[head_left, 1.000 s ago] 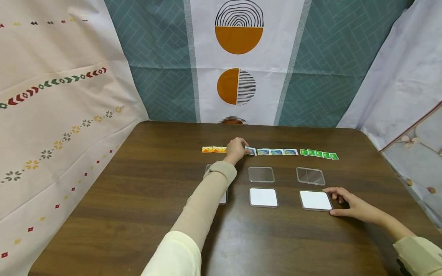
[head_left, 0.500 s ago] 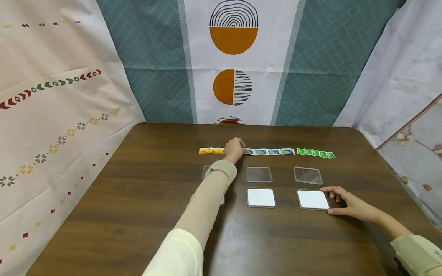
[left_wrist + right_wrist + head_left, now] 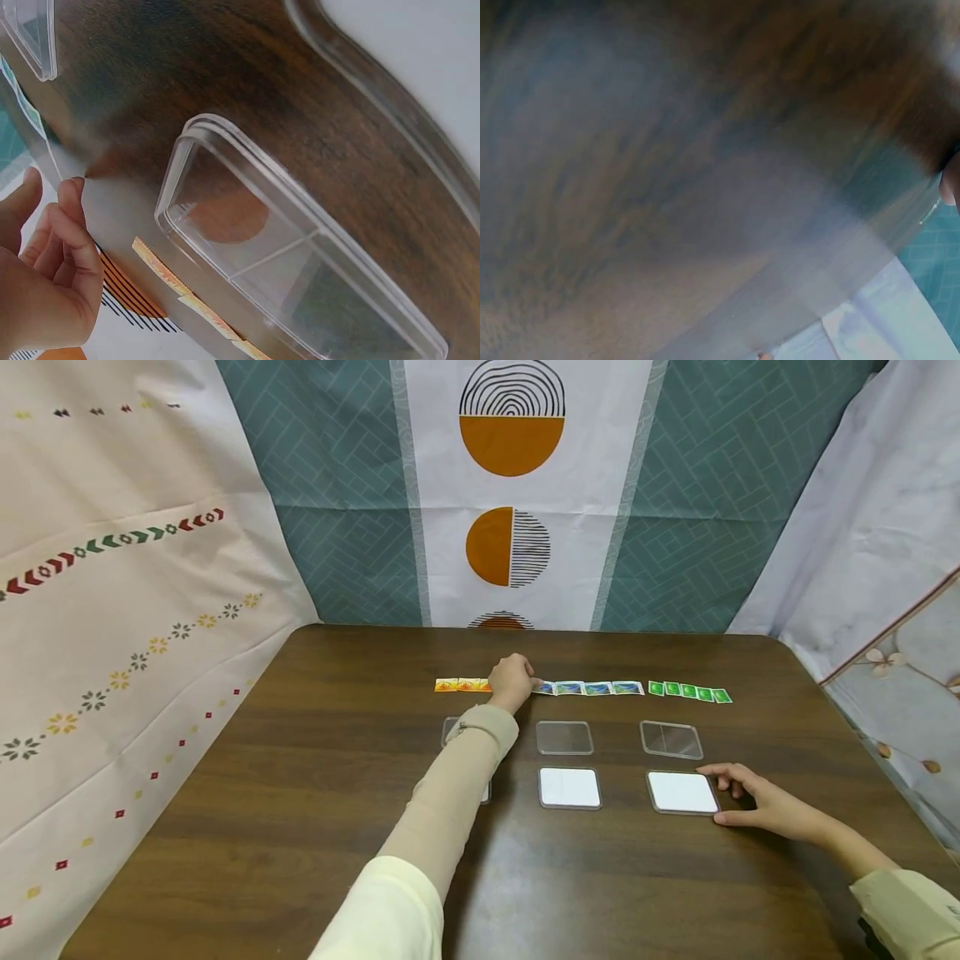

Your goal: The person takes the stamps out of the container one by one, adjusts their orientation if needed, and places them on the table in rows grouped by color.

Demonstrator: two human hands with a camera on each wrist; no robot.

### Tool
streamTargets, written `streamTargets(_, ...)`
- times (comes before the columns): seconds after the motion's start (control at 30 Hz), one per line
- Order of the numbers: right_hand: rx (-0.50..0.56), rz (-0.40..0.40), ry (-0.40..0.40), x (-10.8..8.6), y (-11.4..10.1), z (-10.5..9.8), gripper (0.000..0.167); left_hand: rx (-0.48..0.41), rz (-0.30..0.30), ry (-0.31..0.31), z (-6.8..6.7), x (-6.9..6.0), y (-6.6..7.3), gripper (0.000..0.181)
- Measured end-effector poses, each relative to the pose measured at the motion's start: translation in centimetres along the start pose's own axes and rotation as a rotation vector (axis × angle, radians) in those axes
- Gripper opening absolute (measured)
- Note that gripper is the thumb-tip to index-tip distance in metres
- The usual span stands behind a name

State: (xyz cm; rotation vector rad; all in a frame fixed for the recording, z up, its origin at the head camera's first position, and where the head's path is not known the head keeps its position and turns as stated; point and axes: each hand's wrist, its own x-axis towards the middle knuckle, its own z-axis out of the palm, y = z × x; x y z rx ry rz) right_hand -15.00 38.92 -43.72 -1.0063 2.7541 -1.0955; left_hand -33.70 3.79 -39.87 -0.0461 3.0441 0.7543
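Observation:
My left hand (image 3: 512, 682) is at the left end of the blue stamps (image 3: 598, 688), a row lying along the back of the table. In the left wrist view, its thumb and forefinger pinch the edge of a blue stamp (image 3: 31, 114), and the other fingers are curled. To its left lie orange stamps (image 3: 457, 685), partly covered by the hand. My right hand (image 3: 765, 808) holds the right side of a flat clear case with a white surface (image 3: 682, 793), forefinger at the far corner and thumb at the near one. Only a sliver of that hand shows in the right wrist view.
Green stamps (image 3: 688, 692) continue the row at the right. In front of the row stand clear plastic cases (image 3: 565, 738), one (image 3: 672, 741) with a dividing line. Another white case (image 3: 570, 788) sits at the middle. My left forearm (image 3: 450, 777) covers part of the left pair.
The leftmost visible blue stamp, slightly askew before, now lines up with its row under my left hand. My right hand stays at the same case. The head view shifts slightly.

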Motion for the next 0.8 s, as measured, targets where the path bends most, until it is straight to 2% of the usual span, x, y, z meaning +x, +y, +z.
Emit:
streamTargets(0.27, 0.002, 0.015, 0.003, 0.0, 0.1, 0.1, 0.058, -0.002, 0.045, 0.030, -0.4, 0.0, -0.4, 0.024)
streamTargets(0.43, -0.006, 0.006, 0.009, -0.3, 0.0, -0.1, 0.059, -0.016, 0.124, 0.040, -1.3, 0.2, -0.4, 0.027)
streamTargets(0.63, -0.024, -0.006, 0.012, -0.3, 0.0, -0.4, 0.061, 0.023, 0.249, -0.009, -2.6, -0.2, -1.1, 0.033)
streamTargets(0.8, -0.016, 0.003, -0.006, -0.3, 0.0, -0.2, 0.061, -0.008, 0.288, -0.041, -3.4, -1.3, -2.8, 0.031)
